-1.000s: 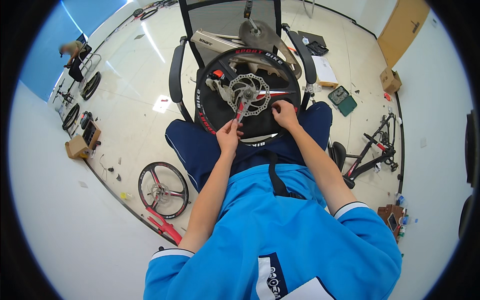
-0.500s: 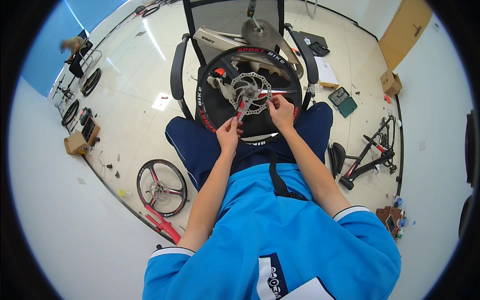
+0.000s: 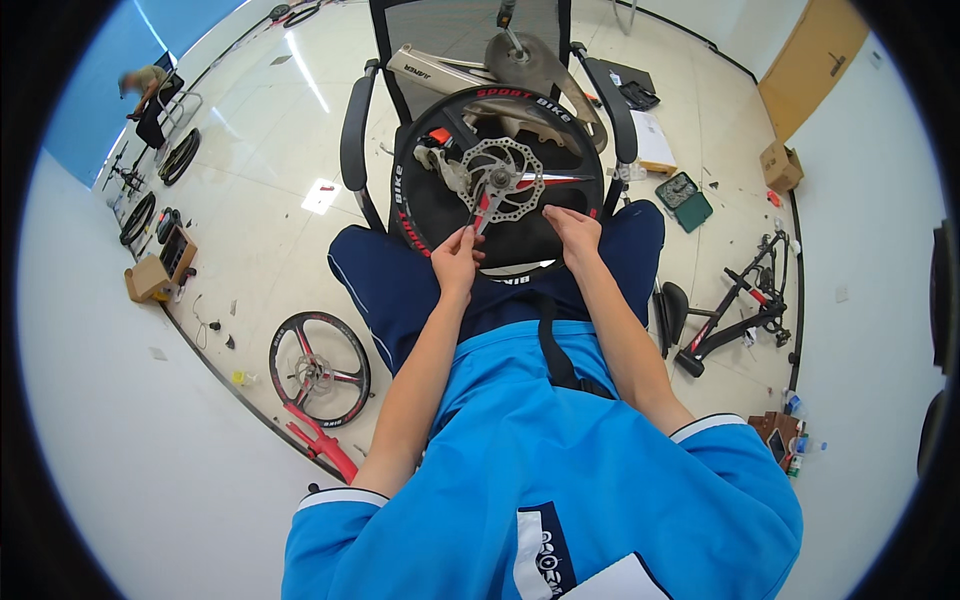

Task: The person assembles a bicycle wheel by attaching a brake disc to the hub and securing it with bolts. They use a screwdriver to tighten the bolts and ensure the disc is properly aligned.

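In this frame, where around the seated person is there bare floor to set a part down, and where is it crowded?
Bare floor lies left of the office chair, between it and the spare wheel. Right of the chair it is crowded: a green case, a cardboard box and a bike frame. The lap is taken by the black wheel, which the left hand and right hand touch.

A black bicycle wheel with red and white rim lettering (image 3: 420, 215) stands nearly upright on the person's lap, leaning against the black mesh office chair (image 3: 356, 140). A silver perforated brake disc (image 3: 515, 170) sits at its hub. A slim red-handled tool (image 3: 483, 212) lies against the disc's lower edge, pointing at the hub.
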`<state>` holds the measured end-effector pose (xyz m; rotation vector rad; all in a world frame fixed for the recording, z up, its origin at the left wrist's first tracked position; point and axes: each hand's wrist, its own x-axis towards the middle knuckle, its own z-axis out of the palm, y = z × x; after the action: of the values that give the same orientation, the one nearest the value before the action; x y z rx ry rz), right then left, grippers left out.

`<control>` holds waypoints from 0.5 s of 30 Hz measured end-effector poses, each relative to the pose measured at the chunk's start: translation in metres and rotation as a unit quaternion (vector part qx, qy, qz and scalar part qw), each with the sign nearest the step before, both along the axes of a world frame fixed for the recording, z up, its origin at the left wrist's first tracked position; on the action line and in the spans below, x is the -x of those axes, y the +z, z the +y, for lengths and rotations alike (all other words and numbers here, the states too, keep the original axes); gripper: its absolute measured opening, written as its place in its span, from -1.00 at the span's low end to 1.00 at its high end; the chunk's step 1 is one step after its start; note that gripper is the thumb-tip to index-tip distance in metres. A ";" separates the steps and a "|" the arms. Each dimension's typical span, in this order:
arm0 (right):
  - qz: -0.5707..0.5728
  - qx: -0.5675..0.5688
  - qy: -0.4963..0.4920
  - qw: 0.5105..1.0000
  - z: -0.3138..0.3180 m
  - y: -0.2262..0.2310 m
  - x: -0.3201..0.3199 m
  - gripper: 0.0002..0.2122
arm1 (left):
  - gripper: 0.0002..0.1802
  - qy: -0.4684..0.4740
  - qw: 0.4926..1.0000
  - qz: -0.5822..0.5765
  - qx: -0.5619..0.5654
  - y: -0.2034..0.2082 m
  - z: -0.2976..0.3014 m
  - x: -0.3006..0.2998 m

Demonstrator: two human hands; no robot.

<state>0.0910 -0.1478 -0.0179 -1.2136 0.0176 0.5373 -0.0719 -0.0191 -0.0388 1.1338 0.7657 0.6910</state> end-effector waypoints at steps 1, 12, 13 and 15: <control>0.006 -0.003 0.002 1.000 -0.002 0.000 -0.001 -0.83 | -0.69 -0.002 1.000 0.003 -0.003 0.000 0.000 0.000; 0.005 -0.085 0.055 0.995 0.004 0.011 0.010 -0.82 | -0.70 -0.003 1.000 -0.004 -0.003 -0.001 0.001 0.000; 0.010 -0.095 0.057 0.994 0.005 0.012 0.011 -0.82 | -0.70 -0.003 1.000 -0.004 -0.003 0.000 0.001 0.000; 0.055 -0.106 0.067 0.991 0.002 0.015 0.010 -0.82 | -0.71 -0.001 1.000 -0.004 -0.001 0.001 0.000 0.000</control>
<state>0.0806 -0.1455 -0.0026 -0.9818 -0.0271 0.7049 -0.0721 -0.0191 -0.0380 1.1337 0.7574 0.6950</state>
